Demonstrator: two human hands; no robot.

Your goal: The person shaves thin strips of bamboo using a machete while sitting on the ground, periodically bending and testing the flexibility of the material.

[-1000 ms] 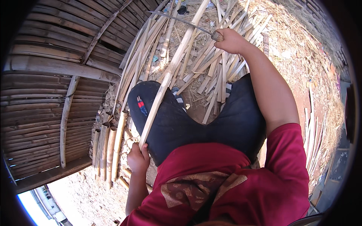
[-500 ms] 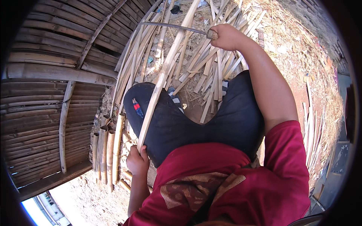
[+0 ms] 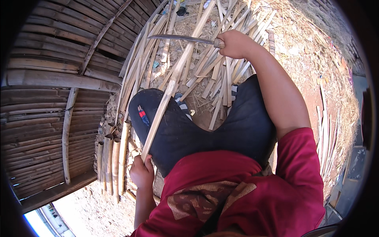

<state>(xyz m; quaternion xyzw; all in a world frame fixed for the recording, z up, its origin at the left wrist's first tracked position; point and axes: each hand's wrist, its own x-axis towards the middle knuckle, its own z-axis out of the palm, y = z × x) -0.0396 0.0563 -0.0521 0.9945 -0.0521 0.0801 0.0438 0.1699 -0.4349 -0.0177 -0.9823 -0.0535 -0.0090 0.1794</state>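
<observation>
My left hand [image 3: 141,172] grips the near end of a long pale bamboo strip [image 3: 167,91]. The strip slants up and away to the right, lying across my left thigh. Out in front, my right hand [image 3: 236,44] is closed round the wooden handle of a long, slightly curved machete [image 3: 179,38]. Its blade points left and crosses the strip toward the strip's far part; whether the edge touches the wood I cannot tell. Past my knees lies a heap of split bamboo strips [image 3: 215,73].
A slatted bamboo wall [image 3: 39,106] stands on the left. Beside it several cut bamboo poles [image 3: 116,166] stand upright. More thin strips [image 3: 325,136] lie at the right on ground strewn with straw and shavings [image 3: 302,51]. My dark trousers [image 3: 244,118] frame the near area.
My right hand and the machete have come slightly nearer to me along the strip. My left hand has shifted a little nearer and left with the strip's end.
</observation>
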